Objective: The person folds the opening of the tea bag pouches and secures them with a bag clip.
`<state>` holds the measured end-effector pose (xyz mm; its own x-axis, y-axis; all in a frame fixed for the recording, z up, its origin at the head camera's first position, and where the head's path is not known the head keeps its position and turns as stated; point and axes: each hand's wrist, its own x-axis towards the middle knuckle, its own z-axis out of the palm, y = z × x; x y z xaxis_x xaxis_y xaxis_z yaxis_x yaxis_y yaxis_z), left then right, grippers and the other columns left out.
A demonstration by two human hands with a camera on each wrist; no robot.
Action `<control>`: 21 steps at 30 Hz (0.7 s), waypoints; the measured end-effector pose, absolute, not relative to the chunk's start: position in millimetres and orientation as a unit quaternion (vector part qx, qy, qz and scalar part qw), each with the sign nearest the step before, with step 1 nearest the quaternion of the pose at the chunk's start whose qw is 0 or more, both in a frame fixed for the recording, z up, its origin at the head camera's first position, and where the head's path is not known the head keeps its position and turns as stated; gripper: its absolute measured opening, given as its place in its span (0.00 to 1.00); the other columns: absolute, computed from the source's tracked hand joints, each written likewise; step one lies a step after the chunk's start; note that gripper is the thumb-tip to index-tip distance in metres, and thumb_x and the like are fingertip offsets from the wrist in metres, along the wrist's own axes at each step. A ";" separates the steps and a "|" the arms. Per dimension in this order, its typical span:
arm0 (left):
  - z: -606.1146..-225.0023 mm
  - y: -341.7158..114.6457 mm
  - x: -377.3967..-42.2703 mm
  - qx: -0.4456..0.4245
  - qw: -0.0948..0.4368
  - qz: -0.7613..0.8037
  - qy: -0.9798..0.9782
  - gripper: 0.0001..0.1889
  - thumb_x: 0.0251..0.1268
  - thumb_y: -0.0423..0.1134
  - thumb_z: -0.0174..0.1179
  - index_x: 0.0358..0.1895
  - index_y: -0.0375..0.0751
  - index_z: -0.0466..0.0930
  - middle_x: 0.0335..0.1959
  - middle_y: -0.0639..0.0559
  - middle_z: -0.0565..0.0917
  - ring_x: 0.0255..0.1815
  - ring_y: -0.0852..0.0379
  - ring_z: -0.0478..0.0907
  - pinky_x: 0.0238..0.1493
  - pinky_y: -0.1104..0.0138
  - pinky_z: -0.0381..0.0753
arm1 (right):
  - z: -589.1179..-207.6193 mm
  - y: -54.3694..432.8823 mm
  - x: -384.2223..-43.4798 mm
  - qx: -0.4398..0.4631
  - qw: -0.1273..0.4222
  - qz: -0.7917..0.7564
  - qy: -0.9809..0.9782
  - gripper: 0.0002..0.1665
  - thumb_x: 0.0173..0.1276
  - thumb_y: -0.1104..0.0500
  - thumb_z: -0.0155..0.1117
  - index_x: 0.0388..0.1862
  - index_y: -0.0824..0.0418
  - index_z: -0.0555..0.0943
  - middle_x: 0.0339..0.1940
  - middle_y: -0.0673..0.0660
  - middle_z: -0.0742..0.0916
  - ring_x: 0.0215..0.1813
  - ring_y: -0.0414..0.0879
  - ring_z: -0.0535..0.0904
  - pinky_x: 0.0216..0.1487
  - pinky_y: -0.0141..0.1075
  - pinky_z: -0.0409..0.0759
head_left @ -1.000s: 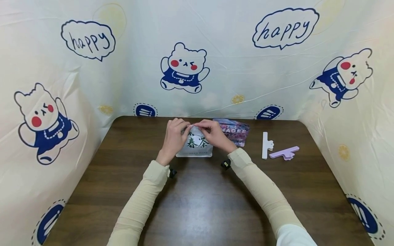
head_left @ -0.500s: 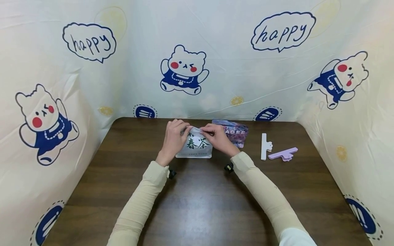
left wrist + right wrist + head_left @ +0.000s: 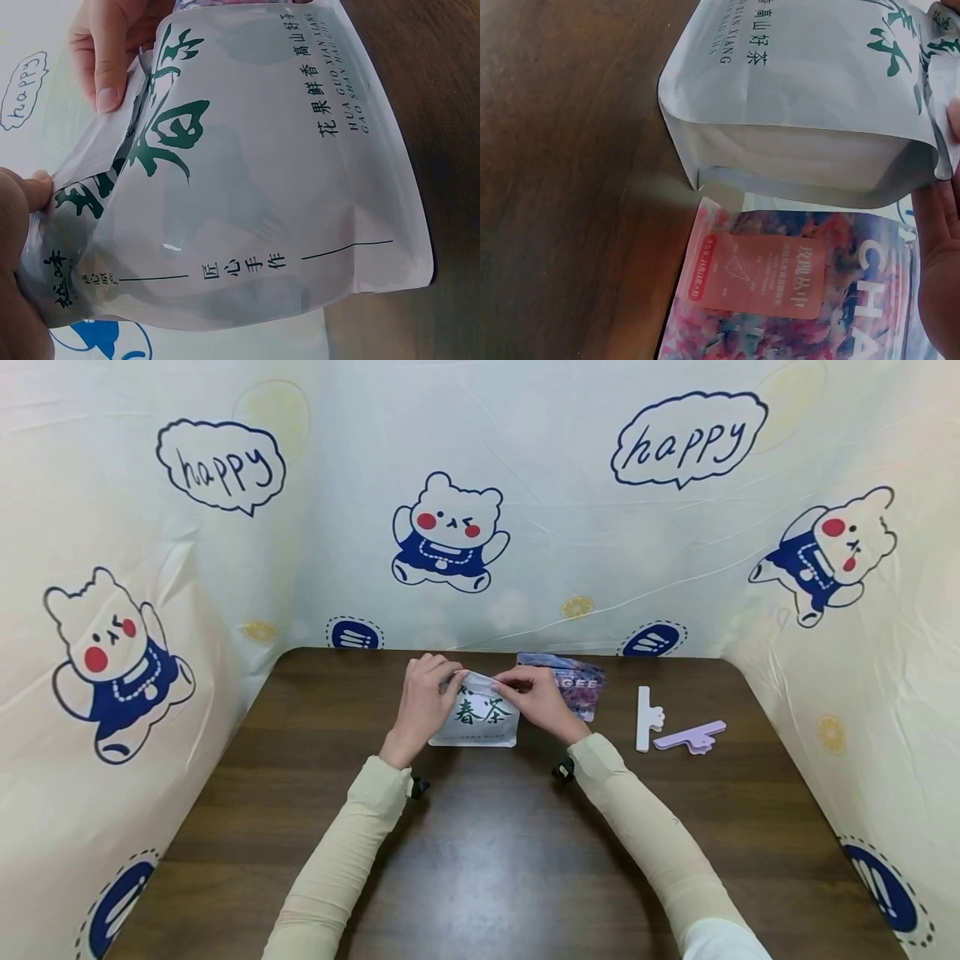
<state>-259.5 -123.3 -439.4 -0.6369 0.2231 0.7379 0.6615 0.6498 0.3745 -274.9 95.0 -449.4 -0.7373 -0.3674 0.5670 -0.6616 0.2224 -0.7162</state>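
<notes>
A white tea bag (image 3: 485, 717) with green lettering stands upright on the table, also large in the left wrist view. Its top edge is partly folded over. My left hand (image 3: 425, 702) pinches the upper left corner between thumb and fingers. On the upper right edge, my right hand (image 3: 542, 697) pinches the bag with its thumb in front. In the right wrist view the bag's gusseted side faces the camera, and only part of the right hand (image 3: 941, 262) shows at the edge.
Just behind the right hand stands a purple-pink patterned pouch (image 3: 581, 689), partly covered by that hand. A white bag clip (image 3: 646, 718) and a lilac bag clip (image 3: 692, 737) lie farther right on the brown table (image 3: 480, 860). Printed cloth (image 3: 555, 485) walls the back and sides.
My right hand has slid a little to the right along the bag's top edge, away from the left hand. More of the folded top shows between them. The left hand keeps its place.
</notes>
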 end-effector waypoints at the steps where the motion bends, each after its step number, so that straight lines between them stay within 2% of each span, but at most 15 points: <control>1: -439.7 -123.0 -259.7 -0.262 0.336 -0.326 -0.844 0.09 0.70 0.40 0.65 0.40 0.36 0.88 0.34 0.47 0.87 0.36 0.48 0.76 0.40 0.58 0.65 | -446.6 95.5 -272.3 0.338 0.144 0.524 -0.769 0.06 0.65 0.74 0.68 0.40 0.72 0.89 0.34 0.66 0.89 0.30 0.50 0.83 0.33 0.28 0.79; 7: -441.0 -121.9 -259.7 -0.258 0.332 -0.329 -0.846 0.09 0.70 0.40 0.66 0.40 0.37 0.89 0.34 0.47 0.87 0.36 0.49 0.76 0.40 0.59 0.65 | -441.5 96.5 -266.6 0.356 0.168 0.510 -0.765 0.06 0.65 0.75 0.67 0.39 0.73 0.89 0.31 0.66 0.88 0.26 0.49 0.77 0.29 0.29 0.72; 12: -441.2 -122.2 -259.0 -0.259 0.331 -0.330 -0.845 0.09 0.70 0.40 0.66 0.40 0.37 0.89 0.34 0.47 0.87 0.36 0.49 0.76 0.40 0.60 0.64 | -442.6 97.5 -267.1 0.352 0.165 0.506 -0.770 0.07 0.66 0.75 0.66 0.41 0.73 0.89 0.33 0.66 0.89 0.30 0.50 0.81 0.32 0.30 0.76; 21: -441.2 -123.3 -259.4 -0.269 0.333 -0.325 -0.843 0.09 0.70 0.39 0.66 0.40 0.37 0.89 0.34 0.47 0.87 0.37 0.49 0.77 0.40 0.59 0.65 | -440.6 103.6 -265.8 0.354 0.123 0.497 -0.783 0.15 0.68 0.79 0.59 0.48 0.73 0.87 0.40 0.67 0.89 0.39 0.55 0.83 0.38 0.34 0.79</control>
<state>-259.4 -123.3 -441.2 -0.6333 0.2362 0.7370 0.6701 0.6437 0.3695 -265.8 103.6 -440.6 -0.7196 -0.4318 0.5438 -0.6756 0.2549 -0.6918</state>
